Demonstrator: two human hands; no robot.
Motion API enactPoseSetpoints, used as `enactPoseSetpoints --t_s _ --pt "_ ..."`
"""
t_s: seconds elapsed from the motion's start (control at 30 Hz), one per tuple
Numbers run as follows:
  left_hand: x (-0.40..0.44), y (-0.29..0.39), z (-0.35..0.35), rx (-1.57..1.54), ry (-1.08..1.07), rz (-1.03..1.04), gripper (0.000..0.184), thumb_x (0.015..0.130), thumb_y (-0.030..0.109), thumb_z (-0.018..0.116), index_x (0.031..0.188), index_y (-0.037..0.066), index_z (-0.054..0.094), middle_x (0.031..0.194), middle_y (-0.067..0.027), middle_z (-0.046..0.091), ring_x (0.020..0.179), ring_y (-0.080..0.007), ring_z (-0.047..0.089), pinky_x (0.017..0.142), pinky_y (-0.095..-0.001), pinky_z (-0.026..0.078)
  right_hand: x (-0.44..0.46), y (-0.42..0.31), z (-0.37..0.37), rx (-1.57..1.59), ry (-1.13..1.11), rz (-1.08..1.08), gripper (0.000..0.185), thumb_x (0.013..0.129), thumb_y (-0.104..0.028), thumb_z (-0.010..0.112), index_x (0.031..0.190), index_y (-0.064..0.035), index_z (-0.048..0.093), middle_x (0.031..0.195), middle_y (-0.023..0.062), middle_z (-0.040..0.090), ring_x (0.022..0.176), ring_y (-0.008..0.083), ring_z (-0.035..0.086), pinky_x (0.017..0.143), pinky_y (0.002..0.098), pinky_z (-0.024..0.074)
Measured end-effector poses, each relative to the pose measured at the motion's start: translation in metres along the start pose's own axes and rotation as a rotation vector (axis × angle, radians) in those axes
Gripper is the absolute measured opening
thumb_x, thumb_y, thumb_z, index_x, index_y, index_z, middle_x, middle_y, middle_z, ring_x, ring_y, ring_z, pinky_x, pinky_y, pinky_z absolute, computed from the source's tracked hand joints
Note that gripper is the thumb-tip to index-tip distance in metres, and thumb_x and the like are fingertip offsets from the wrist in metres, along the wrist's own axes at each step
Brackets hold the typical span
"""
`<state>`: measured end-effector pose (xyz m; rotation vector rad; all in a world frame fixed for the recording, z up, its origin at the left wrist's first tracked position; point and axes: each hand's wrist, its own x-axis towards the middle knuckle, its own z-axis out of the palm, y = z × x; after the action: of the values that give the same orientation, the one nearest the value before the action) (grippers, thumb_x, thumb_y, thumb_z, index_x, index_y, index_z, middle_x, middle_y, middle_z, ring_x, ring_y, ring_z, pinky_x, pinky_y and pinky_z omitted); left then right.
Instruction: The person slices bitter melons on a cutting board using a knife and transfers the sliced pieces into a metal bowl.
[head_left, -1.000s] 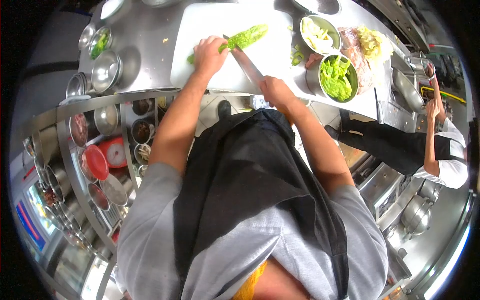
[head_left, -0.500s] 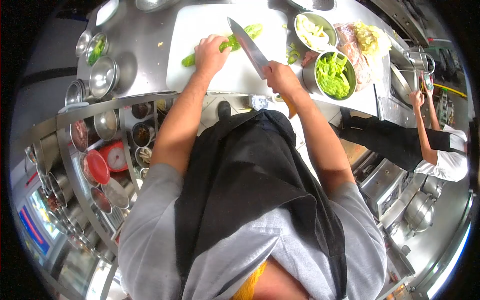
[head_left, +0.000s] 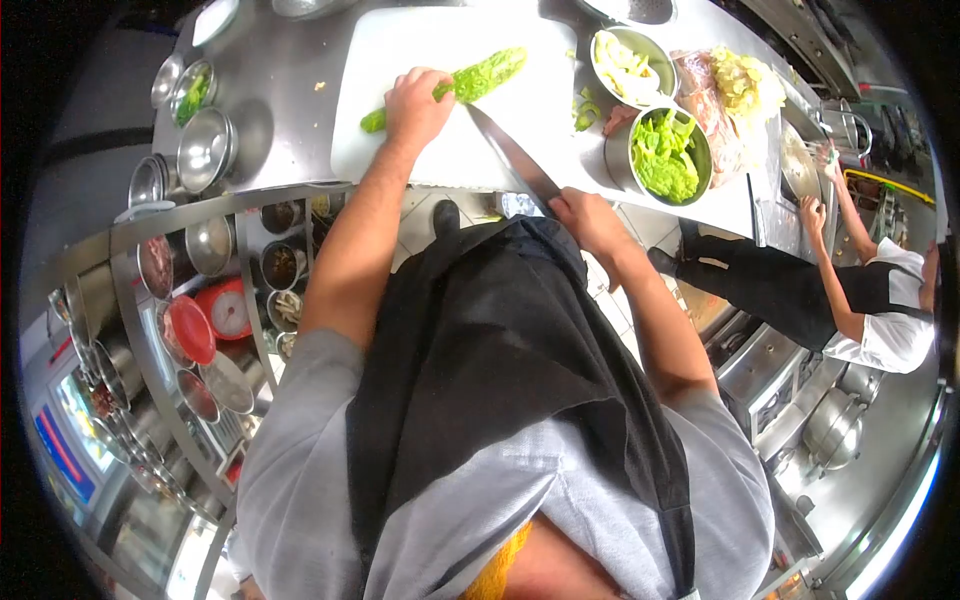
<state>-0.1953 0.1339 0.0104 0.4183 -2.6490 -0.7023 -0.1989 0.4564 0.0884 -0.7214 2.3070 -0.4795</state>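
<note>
A long, light green vegetable with a bumpy surface [head_left: 490,75], cucumber-like in shape, lies slantwise on the white cutting board [head_left: 375,55]. My left hand [head_left: 418,108] is closed over its middle and presses it to the board; the fingertips are partly hidden. In my right hand [head_left: 592,222] is the handle of a large kitchen knife [head_left: 515,160], held at the board's near edge. The blade points up and left, its tip just below the vegetable and apart from it. Small green pieces [head_left: 586,108] rest at the board's right edge.
Right of the board stand a metal pot of green leaves [head_left: 665,160], a bowl of pale cut pieces [head_left: 625,68] and a leafy head [head_left: 745,85] beside plastic wrap. Metal bowls [head_left: 205,150] sit at left. A co-worker [head_left: 845,290] stands at right. Shelves with several containers are below left.
My right hand has drawn the knife back toward me and slightly right, so its tip has left the vegetable's far side. My left hand barely moved. The co-worker's arms have shifted.
</note>
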Motion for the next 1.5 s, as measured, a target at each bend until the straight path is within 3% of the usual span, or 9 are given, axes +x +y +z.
enactPoseSetpoints --t_s 0.03,0.13,0.17,0.3,0.6,0.8,0.93,1.1,1.5 --pt "0.001 0.000 0.002 -0.015 0.017 0.008 0.026 0.080 0.021 0.078 0.105 0.019 0.071 0.116 -0.0008 0.067 0.110 -0.0292 0.060 0.094 -0.0461 0.048 -0.006 -0.005 -0.010 0.173 -0.071 0.164 0.032 0.101 -0.028 0.054 0.095 0.0006 0.065 0.080 0.0220 0.069 0.082 0.0399 0.069 0.078 0.0497 0.0524" --pt "0.007 0.011 0.006 -0.030 0.014 0.051 0.026 0.079 0.022 0.078 0.104 0.018 0.071 0.116 -0.0014 0.067 0.110 -0.0297 0.060 0.094 -0.0463 0.049 0.001 -0.015 -0.032 0.308 -0.002 0.220 0.031 0.101 -0.026 0.054 0.093 0.0019 0.064 0.076 0.0226 0.068 0.074 0.0385 0.070 0.075 0.0492 0.0534" --pt "0.007 0.013 0.008 -0.032 0.013 0.055 0.026 0.079 0.022 0.078 0.104 0.018 0.071 0.116 -0.0014 0.067 0.110 -0.0297 0.060 0.094 -0.0463 0.049 0.016 -0.008 -0.027 0.221 0.087 0.120 0.031 0.101 -0.025 0.051 0.091 0.0020 0.064 0.072 0.0214 0.068 0.064 0.0343 0.069 0.070 0.0472 0.0546" --pt "0.007 0.014 0.014 -0.036 0.026 0.075 0.027 0.078 0.022 0.079 0.104 0.017 0.071 0.115 -0.0028 0.067 0.109 -0.0308 0.061 0.092 -0.0463 0.050 0.068 -0.011 -0.024 0.124 0.215 -0.011 0.031 0.101 -0.024 0.049 0.091 0.0014 0.064 0.069 0.0191 0.068 0.057 0.0303 0.069 0.068 0.0447 0.0557" --pt "0.002 0.014 0.014 -0.056 0.041 0.077 0.028 0.077 0.020 0.080 0.103 0.015 0.071 0.114 -0.0038 0.067 0.107 -0.0315 0.061 0.091 -0.0450 0.052 0.073 -0.031 -0.022 0.211 0.023 0.121 0.033 0.101 -0.024 0.046 0.097 0.0014 0.066 0.073 0.0212 0.069 0.063 0.0318 0.070 0.071 0.0443 0.0565" --pt "0.008 0.009 0.017 -0.049 0.064 0.062 0.027 0.076 0.019 0.079 0.102 0.017 0.071 0.114 -0.0045 0.066 0.107 -0.0319 0.061 0.088 -0.0466 0.052 0.043 -0.003 0.008 0.057 0.061 -0.057 0.032 0.099 -0.026 0.050 0.101 0.0000 0.068 0.092 0.0279 0.070 0.089 0.0447 0.068 0.084 0.0509 0.0517" --pt "0.016 0.018 0.016 0.018 0.032 0.051 0.034 0.076 0.023 0.079 0.109 0.018 0.071 0.115 -0.0058 0.066 0.109 -0.0327 0.060 0.090 -0.0485 0.051 0.005 0.023 0.001 0.085 0.016 -0.062 0.030 0.099 -0.028 0.054 0.095 -0.0002 0.065 0.089 0.0266 0.068 0.088 0.0469 0.065 0.082 0.0517 0.0509" --pt "0.027 0.038 0.021 0.031 -0.082 0.131 0.047 0.078 0.025 0.080 0.124 0.018 0.068 0.127 -0.0040 0.065 0.115 -0.0312 0.059 0.098 -0.0463 0.048 -0.022 0.013 -0.020 0.346 -0.013 0.240 0.032 0.102 -0.028 0.054 0.092 0.0025 0.062 0.072 0.0149 0.067 0.055 0.0223 0.064 0.058 0.0409 0.0531" --pt "0.004 0.004 0.000 -0.003 -0.096 0.164 0.043 0.081 0.022 0.078 0.123 0.017 0.069 0.127 -0.0064 0.065 0.115 -0.0322 0.059 0.100 -0.0446 0.048 -0.004 0.003 -0.021 0.388 0.147 0.225 0.035 0.100 -0.028 0.051 0.090 0.0039 0.063 0.071 0.0183 0.068 0.058 0.0274 0.069 0.063 0.0424 0.0556"
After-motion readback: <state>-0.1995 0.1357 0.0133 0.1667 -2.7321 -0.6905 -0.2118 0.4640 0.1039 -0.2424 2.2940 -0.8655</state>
